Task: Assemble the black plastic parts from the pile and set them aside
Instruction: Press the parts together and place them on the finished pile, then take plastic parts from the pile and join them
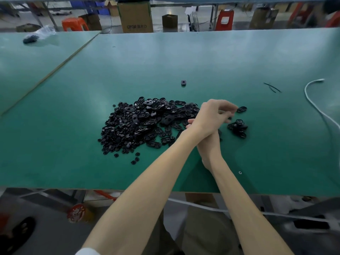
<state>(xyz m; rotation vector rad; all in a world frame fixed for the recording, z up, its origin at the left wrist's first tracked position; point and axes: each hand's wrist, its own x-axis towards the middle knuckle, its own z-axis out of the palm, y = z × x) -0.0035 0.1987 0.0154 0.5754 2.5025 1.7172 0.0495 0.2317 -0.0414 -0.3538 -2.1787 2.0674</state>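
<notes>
A large pile of black plastic parts (143, 124), ovals and small round pieces, lies mid-table. My arms are crossed. My left hand (215, 115) reaches right over my other wrist, its fingers loosely curled, fingertips at the edge of one black oval part (241, 109) on the table. A small cluster of black parts (238, 127) sits just below that oval. My right hand (206, 142) lies under my left wrist and points left toward the pile's right edge. Its fingers are mostly hidden.
The green table (165, 61) stretches wide. A lone black piece (183, 82) lies beyond the pile. A thin black strip (272, 87) and a white cable (312, 100) are at the right. A plastic bag (39, 34) sits far left. The table's front edge (110, 188) is close to me.
</notes>
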